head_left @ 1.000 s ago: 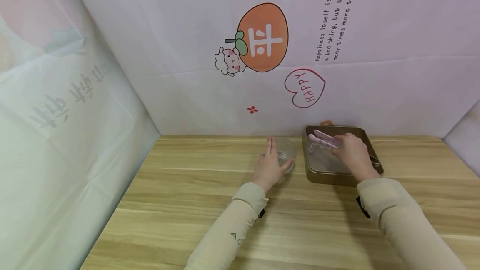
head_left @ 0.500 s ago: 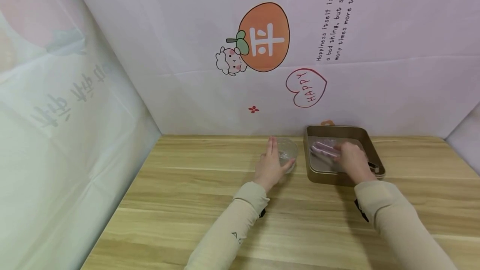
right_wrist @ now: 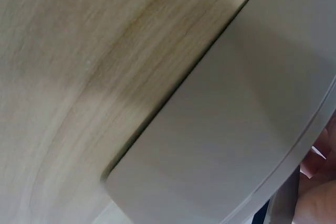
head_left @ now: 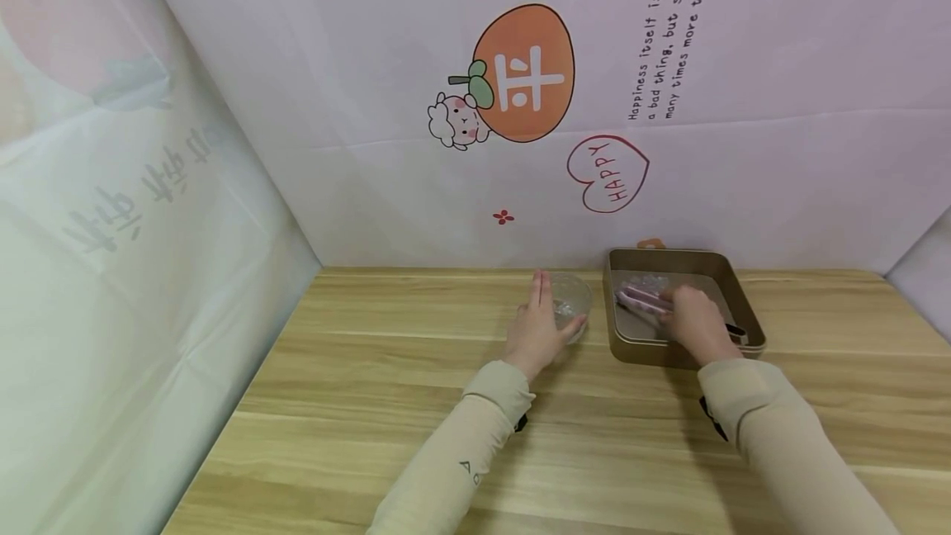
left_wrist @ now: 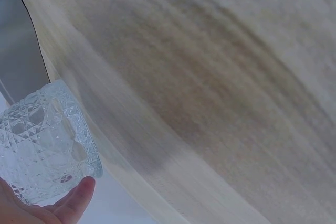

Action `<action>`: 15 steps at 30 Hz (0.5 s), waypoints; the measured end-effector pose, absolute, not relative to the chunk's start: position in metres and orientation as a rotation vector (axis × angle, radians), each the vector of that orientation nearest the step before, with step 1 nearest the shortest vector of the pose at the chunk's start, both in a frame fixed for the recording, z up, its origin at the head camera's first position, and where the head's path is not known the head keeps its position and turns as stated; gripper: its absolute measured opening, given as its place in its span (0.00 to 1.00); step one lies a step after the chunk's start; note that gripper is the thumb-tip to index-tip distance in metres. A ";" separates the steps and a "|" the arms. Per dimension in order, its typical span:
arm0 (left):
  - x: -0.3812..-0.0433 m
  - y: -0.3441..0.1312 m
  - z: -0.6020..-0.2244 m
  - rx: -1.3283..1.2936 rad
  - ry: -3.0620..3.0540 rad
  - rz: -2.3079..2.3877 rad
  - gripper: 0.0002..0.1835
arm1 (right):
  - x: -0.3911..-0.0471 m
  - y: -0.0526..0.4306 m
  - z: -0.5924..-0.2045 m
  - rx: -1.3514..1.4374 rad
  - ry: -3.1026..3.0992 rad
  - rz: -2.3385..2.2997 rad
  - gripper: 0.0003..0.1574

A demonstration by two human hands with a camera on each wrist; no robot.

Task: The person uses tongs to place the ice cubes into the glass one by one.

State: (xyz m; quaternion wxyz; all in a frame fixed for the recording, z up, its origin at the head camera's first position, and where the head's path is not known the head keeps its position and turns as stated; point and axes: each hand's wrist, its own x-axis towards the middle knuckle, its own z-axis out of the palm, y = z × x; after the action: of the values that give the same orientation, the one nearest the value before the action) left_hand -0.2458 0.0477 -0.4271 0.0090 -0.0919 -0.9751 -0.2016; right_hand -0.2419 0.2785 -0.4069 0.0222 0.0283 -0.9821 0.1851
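Note:
My left hand (head_left: 535, 337) is around a clear cut-glass tumbler (head_left: 570, 304), long fingers along its left side and thumb at the front. In the left wrist view, fingertips touch the tumbler's patterned wall (left_wrist: 47, 140). My right hand (head_left: 697, 324) holds pink tongs (head_left: 642, 300) inside a square gold-coloured tin (head_left: 654, 353). The tongs' tips are low in the tin, among small clear pieces (head_left: 643, 281) at its left back. In the right wrist view, the tin's side (right_wrist: 220, 114) hides most of the hand.
A dark strip-like object (head_left: 735, 331) lies in the tin's right side, by my wrist. The tumbler stands just left of the tin on the wooden table (head_left: 371, 370). A printed white cloth (head_left: 401, 205) rises behind the table, close to both.
My right hand has lowered the tongs into the tin, and their arms have come closer together. The left hand has stayed on the tumbler.

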 end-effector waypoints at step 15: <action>-0.245 0.048 -0.427 -0.291 -3.040 -0.640 0.50 | -0.239 0.282 -0.400 0.041 -3.044 0.552 0.25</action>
State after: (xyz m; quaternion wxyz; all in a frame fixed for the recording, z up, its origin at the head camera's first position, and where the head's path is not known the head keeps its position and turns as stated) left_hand -0.2448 0.0477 -0.4272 0.0105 -0.0931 -0.9742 -0.2051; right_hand -0.2389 0.2822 -0.3997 0.0240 0.0133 -0.9836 0.1783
